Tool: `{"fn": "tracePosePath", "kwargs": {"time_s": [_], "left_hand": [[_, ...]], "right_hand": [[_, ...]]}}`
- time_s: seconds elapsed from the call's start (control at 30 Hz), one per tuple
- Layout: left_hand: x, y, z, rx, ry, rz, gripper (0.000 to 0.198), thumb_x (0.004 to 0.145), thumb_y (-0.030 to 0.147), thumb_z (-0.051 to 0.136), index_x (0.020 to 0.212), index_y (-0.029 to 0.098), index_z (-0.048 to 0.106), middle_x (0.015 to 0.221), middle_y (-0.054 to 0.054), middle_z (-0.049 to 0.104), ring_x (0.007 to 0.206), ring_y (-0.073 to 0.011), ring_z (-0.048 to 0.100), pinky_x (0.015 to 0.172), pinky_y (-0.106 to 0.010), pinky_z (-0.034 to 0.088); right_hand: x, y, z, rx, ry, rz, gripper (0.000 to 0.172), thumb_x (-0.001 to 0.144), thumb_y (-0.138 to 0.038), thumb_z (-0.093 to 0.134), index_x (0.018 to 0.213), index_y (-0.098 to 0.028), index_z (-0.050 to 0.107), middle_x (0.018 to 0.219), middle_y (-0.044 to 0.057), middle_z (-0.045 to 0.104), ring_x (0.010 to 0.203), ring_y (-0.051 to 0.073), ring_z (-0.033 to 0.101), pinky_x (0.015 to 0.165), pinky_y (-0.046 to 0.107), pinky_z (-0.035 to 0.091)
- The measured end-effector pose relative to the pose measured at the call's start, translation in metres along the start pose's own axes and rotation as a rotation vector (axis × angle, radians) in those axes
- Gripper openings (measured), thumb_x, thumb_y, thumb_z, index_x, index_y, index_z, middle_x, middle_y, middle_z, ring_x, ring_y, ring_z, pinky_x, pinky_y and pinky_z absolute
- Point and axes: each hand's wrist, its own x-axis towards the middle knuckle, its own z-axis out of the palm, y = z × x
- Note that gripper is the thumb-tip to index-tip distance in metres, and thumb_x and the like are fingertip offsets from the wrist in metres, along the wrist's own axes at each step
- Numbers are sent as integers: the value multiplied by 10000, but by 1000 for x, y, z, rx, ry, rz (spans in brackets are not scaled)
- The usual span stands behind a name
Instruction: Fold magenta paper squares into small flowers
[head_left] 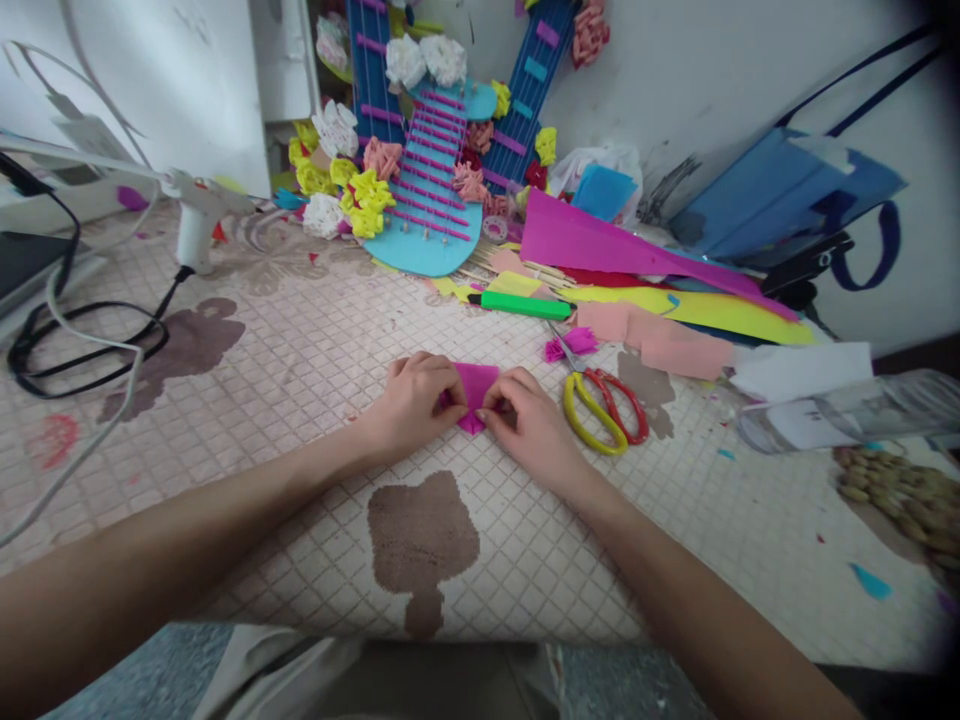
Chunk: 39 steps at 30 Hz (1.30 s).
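A small piece of magenta paper (478,383) is held low over the table's middle, its lower edge folded or gathered. My left hand (421,400) pinches its left side between thumb and fingers. At the lower right edge my right hand (529,425) has thumb and forefinger closed on the same paper. Just right of that hand lie scissors (596,412) with one yellow and one red handle loop. Near their blades rests a crumpled magenta paper piece (570,344). Behind it is a green marker (525,304) with black ends.
Paper flowers surround a blue cardboard piece (427,245) with magenta rungs at the back. Coloured paper sheets (592,240) lie back right, near a clear bottle (855,410). A white glue gun (196,225) and looped black cable (82,385) occupy the left.
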Motion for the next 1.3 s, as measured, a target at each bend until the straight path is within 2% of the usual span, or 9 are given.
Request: {"fn": "tracePosePath", "kwargs": {"time_s": [1.3], "left_hand": [[-1, 3, 1, -8, 10, -4, 45, 747, 140, 586, 719, 175, 594, 817, -21, 621, 920, -219, 515, 823, -374, 337]], "right_hand": [[-1, -1, 2, 10, 25, -2, 130, 813, -93, 547, 828, -214, 501, 883, 25, 519, 827, 174, 527, 738, 319, 450]]}}
